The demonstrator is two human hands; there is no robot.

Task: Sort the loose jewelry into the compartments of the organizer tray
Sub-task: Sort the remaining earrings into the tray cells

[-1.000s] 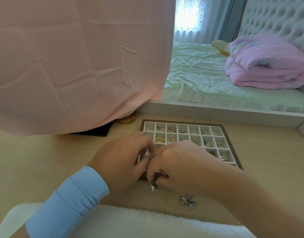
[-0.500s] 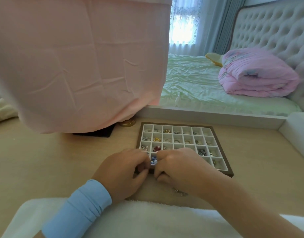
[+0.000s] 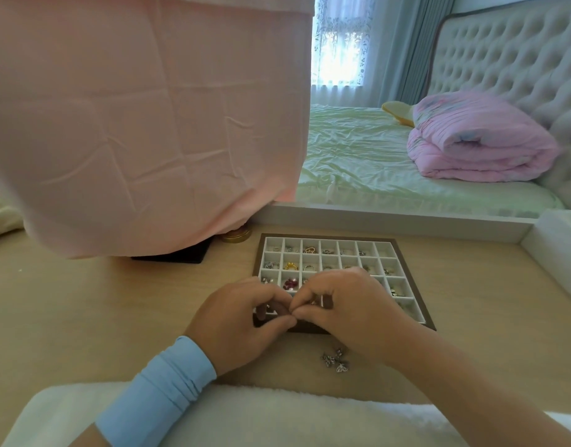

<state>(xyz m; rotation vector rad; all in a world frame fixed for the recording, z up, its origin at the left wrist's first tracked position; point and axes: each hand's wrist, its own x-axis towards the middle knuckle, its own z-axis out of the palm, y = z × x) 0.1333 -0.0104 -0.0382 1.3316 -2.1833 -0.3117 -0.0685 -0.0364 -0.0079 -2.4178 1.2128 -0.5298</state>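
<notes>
Together, left hand and right hand are curled over one organizer tray, one tiny trinket pinched between them; three silver charms are seen beside the right wrist.

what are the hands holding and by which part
The left hand and right hand pinch a tiny glinting jewelry piece over the brown organizer tray; which part cannot be told.

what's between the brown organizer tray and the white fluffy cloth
A small cluster of loose silver charms on the pale wooden desk, in the head view.
</notes>
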